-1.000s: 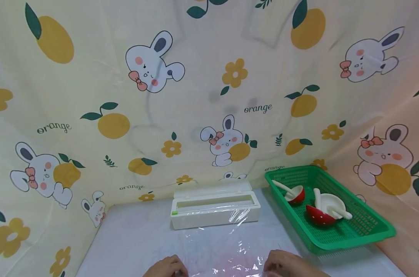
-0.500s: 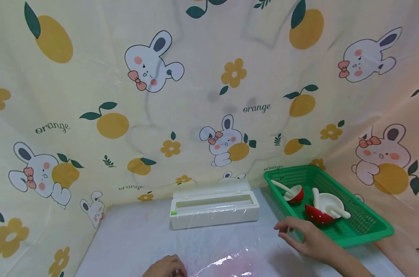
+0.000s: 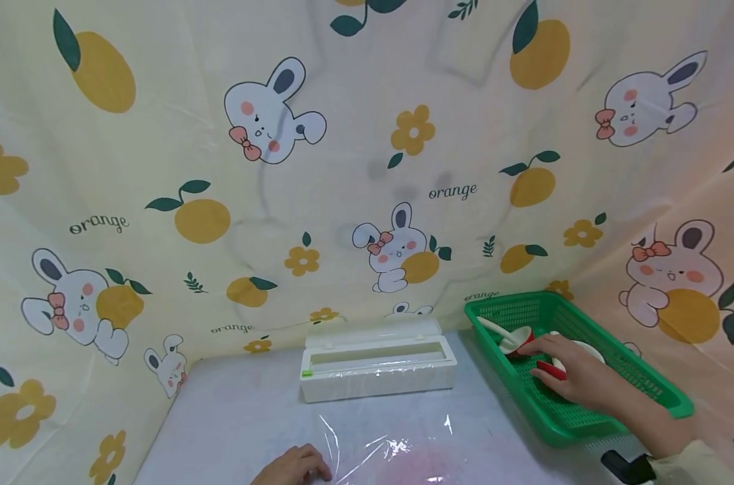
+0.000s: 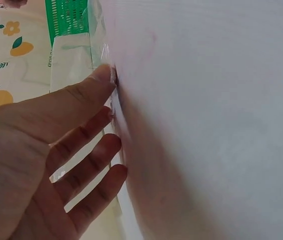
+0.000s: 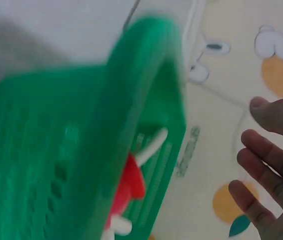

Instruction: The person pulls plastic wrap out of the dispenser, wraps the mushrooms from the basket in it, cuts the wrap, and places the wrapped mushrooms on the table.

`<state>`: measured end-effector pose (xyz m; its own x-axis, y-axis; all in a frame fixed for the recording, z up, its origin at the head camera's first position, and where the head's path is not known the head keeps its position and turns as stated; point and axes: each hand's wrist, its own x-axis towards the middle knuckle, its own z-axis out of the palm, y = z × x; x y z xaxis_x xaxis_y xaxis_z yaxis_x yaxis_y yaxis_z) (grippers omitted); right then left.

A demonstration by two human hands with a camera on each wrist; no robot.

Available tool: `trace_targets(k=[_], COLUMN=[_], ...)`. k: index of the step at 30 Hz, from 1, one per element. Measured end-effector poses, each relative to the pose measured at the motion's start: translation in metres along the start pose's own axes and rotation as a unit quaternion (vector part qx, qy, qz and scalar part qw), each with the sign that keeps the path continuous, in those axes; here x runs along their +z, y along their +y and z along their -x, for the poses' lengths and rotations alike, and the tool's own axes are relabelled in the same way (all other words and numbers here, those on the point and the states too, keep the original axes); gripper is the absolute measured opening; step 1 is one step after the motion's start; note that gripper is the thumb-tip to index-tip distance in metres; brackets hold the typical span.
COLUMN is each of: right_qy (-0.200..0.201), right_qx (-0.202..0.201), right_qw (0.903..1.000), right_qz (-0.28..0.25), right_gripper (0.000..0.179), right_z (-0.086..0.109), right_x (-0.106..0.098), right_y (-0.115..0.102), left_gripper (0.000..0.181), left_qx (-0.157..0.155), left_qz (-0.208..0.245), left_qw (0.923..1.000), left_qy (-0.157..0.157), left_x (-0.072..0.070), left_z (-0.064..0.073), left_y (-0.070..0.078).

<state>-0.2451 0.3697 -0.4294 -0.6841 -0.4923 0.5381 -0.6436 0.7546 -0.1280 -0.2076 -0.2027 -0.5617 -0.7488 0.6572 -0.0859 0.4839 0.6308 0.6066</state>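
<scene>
My left hand (image 3: 294, 466) is at the table's front edge, beside the left corner of a sheet of clear plastic wrap (image 3: 373, 450). In the left wrist view the thumb touches the sheet's edge, apart from the other, loosely extended fingers. My right hand (image 3: 575, 377) reaches over the green basket (image 3: 521, 397), its fingers relaxed and spread above red bowls. One small red bowl (image 3: 526, 334) has a white handle sticking out; a white-dotted red bowl (image 3: 551, 370) is mostly behind the hand. The right wrist view shows nothing between the fingers.
A white wrap dispenser box (image 3: 375, 385) with its lid raised stands at the back of the table (image 3: 239, 404). Printed cloth (image 3: 342, 168) hangs behind and at the right side. The plastic wrap runs from the box toward the front.
My right hand has let go of the plastic wrap's right side and moved right and forward to above the basket. The wrap has settled lower; the left hand stays at its corner.
</scene>
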Motion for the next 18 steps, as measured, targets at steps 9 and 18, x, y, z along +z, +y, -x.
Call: trace_targets(k=[9,18], right_qy=[-0.099,-0.216], right_qx=[0.050,0.128], right_qw=[0.9937,0.9680], right_qz=[0.013,-0.010], right_gripper=[0.056,0.069], right_z=[0.004,0.012], right_x=[-0.007,-0.004], right_y=[0.035,0.060], left_gripper=[0.020,0.019], left_qx=[-0.020,-0.023], left_qz=[0.027,0.032], left_qw=[0.9994,0.9992], left_qy=[-0.005,-0.005], left_x=[-0.002,-0.001], left_z=[0.000,0.000], left_y=[0.000,0.000])
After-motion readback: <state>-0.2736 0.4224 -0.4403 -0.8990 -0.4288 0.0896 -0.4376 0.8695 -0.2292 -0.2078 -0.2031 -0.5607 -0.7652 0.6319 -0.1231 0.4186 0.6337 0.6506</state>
